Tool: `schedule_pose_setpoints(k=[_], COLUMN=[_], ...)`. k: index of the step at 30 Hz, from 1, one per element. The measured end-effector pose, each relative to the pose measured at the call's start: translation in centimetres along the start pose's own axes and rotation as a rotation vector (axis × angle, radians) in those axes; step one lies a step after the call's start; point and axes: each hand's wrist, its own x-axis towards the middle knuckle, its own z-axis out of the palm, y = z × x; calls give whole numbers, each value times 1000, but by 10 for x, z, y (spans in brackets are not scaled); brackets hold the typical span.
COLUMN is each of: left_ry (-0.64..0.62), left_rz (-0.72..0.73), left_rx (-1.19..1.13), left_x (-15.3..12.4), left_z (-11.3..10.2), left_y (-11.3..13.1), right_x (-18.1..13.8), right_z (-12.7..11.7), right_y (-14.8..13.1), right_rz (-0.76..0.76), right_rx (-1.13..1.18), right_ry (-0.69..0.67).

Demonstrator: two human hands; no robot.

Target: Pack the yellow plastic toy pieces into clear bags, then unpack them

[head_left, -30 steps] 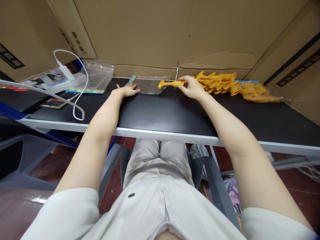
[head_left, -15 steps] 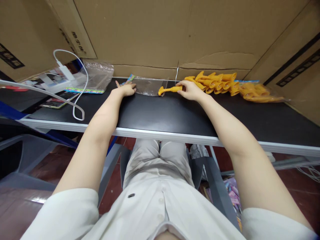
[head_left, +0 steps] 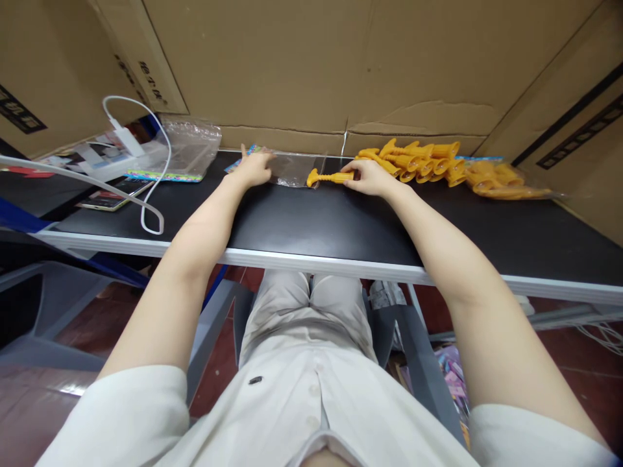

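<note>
My right hand [head_left: 368, 176] is closed on the thick end of a yellow plastic piece [head_left: 328, 177] with a ribbed neck and a hooked, T-shaped tip. That piece lies level, its tip pointing left over the edge of a clear plastic bag [head_left: 294, 170]. The bag lies flat on the black table and has a colourful printed strip at its left end. Resting over that strip, my left hand [head_left: 254, 168] has its fingers apart and grips nothing visible. A pile of similar yellow pieces [head_left: 423, 159] lies just behind and right of my right hand.
At the right lies a filled clear bag of yellow pieces [head_left: 506, 180]. On the left are more clear bags [head_left: 189, 149], a phone [head_left: 117, 194], and a white cable [head_left: 168, 155] with its plug. Cardboard walls [head_left: 292, 65] enclose the back and sides of the table [head_left: 311, 224].
My left hand has shifted a little right and back over the bag's printed strip, its fingers drawing in. My right hand and the yellow piece have barely moved.
</note>
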Motion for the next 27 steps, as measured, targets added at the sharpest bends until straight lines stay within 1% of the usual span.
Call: schedule_pose_setpoints(k=[4,7,9,13,19,27], left_ry=[76,79,62,33,50,48], left_rz=[158,243,261,224,158,57], left_rx=[-48,-42,-18,29,37,33], left_x=[-2,-2,-4,-7,-11,-18], left_z=[4,11,15,17,9,5], left_y=[27,45,53,59,58,72], right_x=[-1,-1,-1,-2,-2,-2], right_z=[-1,-1,-1,-1,0,-1], right_y=[-2,-2,-2,-3,-4,-5], right_rz=[10,13,11,12,16,8], right_rx=[-1,-5,-7,-13,-8,7], right_ry=[-15,-16,-19,-24,-13,-22])
